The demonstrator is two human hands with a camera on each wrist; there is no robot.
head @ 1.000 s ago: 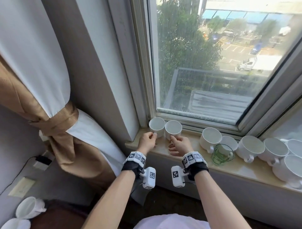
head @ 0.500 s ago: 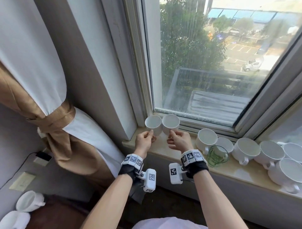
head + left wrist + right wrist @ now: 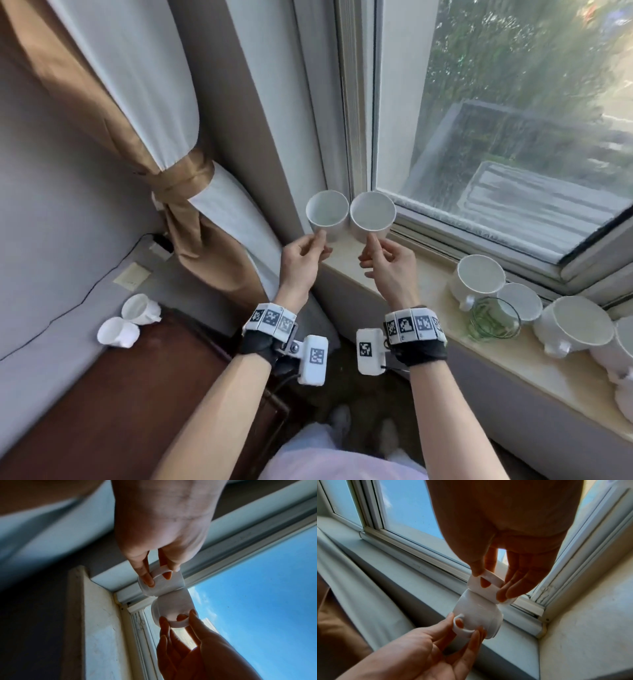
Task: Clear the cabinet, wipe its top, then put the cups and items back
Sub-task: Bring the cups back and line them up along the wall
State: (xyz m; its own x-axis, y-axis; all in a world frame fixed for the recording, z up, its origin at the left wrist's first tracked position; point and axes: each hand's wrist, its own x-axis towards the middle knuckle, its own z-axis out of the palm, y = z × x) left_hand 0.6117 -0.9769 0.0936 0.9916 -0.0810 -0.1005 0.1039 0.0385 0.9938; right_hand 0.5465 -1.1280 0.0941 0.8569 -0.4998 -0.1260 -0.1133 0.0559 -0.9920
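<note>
You hold two white cups in the air above the left end of the windowsill (image 3: 346, 260), rims side by side and touching. The left cup (image 3: 327, 214) hangs from your left hand (image 3: 301, 263): thumb and fingers pinch its handle, one finger through the loop. The right cup (image 3: 372, 215) is held the same way by your right hand (image 3: 390, 270), fingers curled round its handle, as the wrist views show. Both cups are upright, mouths up, and clear of the sill.

Further right on the sill stand more white cups (image 3: 478, 279), close together in a row, with a green glass (image 3: 495, 318) just in front of them near the edge. To your lower left lies the dark wooden cabinet (image 3: 120, 394); two more white cups (image 3: 137, 310) lie tipped at its far corner by the wall. A tied curtain (image 3: 178, 192) hangs left of the window (image 3: 513, 120).
</note>
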